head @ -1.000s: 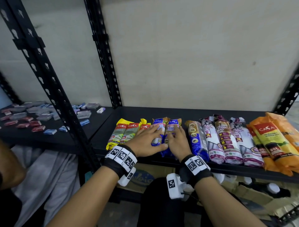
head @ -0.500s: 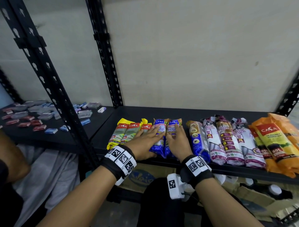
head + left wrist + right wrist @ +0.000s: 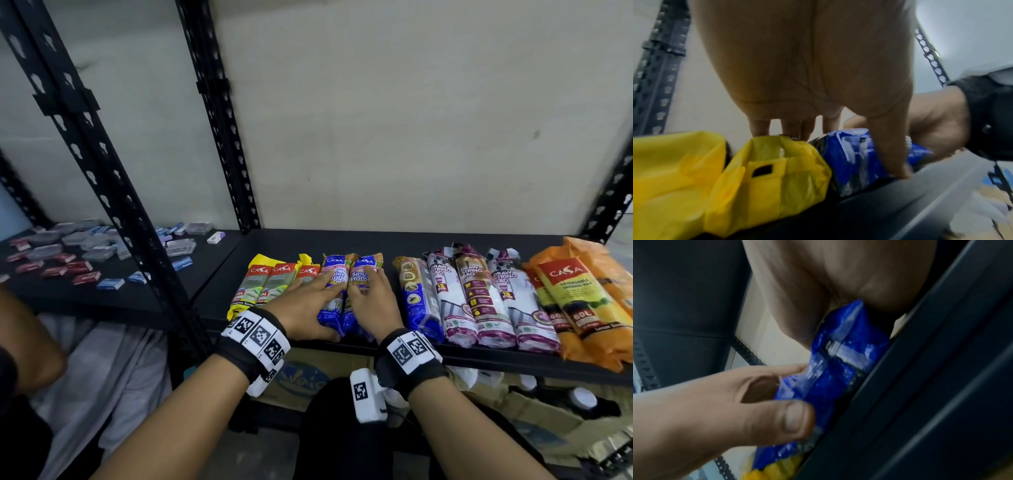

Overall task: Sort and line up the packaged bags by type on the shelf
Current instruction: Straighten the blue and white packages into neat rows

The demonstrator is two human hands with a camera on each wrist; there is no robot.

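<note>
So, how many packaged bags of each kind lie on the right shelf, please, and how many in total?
Yellow CASA packs: 3
Blue singlet-handle packs: 2
Blue pack with insect pictures: 1
Draw string bag packs: 3
Orange CASA packs: 3, overlapping, less sure
Total: 12

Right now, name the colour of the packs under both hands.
The packs are mostly blue; head view shows best.

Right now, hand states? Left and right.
Left hand: grips the left blue pack, thumb on its near end.
Right hand: grips the right blue pack.
</note>
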